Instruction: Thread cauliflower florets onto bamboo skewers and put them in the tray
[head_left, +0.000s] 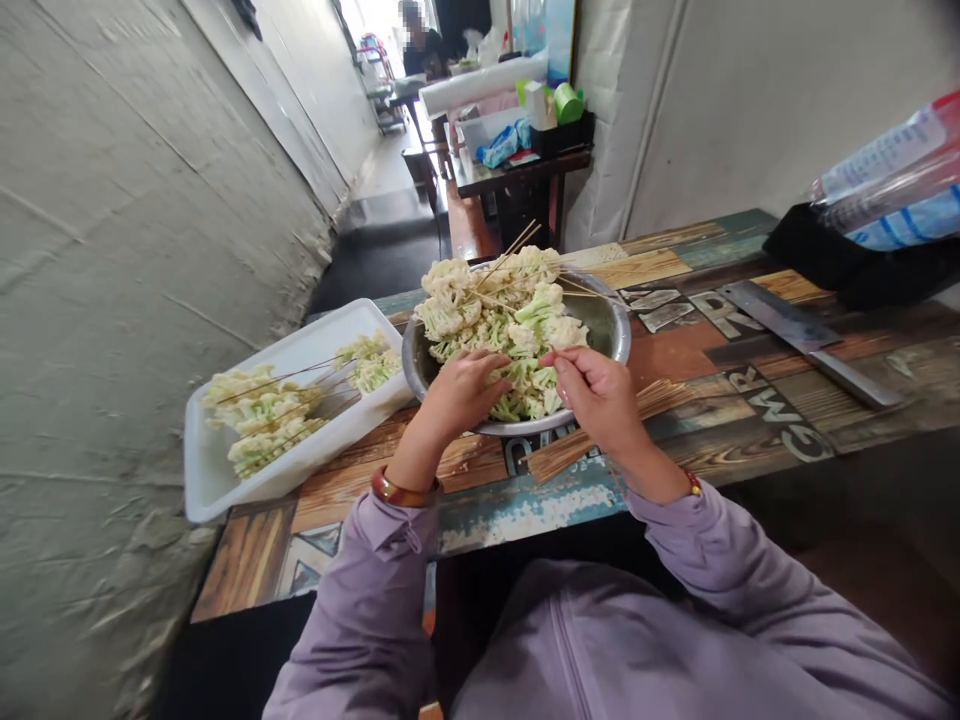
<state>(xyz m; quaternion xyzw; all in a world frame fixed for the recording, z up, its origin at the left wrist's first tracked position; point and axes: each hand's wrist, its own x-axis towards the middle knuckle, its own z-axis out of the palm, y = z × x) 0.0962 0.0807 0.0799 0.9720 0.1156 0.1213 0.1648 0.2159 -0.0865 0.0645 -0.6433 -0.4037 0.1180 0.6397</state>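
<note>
A metal bowl (pixel 621 335) stands in front of me, heaped with cauliflower florets (pixel 525 335). Cauliflower skewers (pixel 454 300) lie on top at the back, their thin sticks pointing out. My left hand (pixel 466 388) reaches over the bowl's near left side, fingers apart and touching florets. Across from it, my right hand (pixel 596 392) is closed in a pinch over the florets; whatever sits between thumb and forefinger is too small to make out. A bundle of bamboo skewers (pixel 559 457) lies on the table below my right hand.
On the left, a white tray (pixel 206 490) holds finished cauliflower skewers (pixel 270 420). A cleaver (pixel 806 340) lies on the patterned table (pixel 720 400) at right, near a dark container with plastic packages (pixel 892 190). Walls flank both sides. Behind are a cluttered side table (pixel 517 178) and a seated person (pixel 424 50).
</note>
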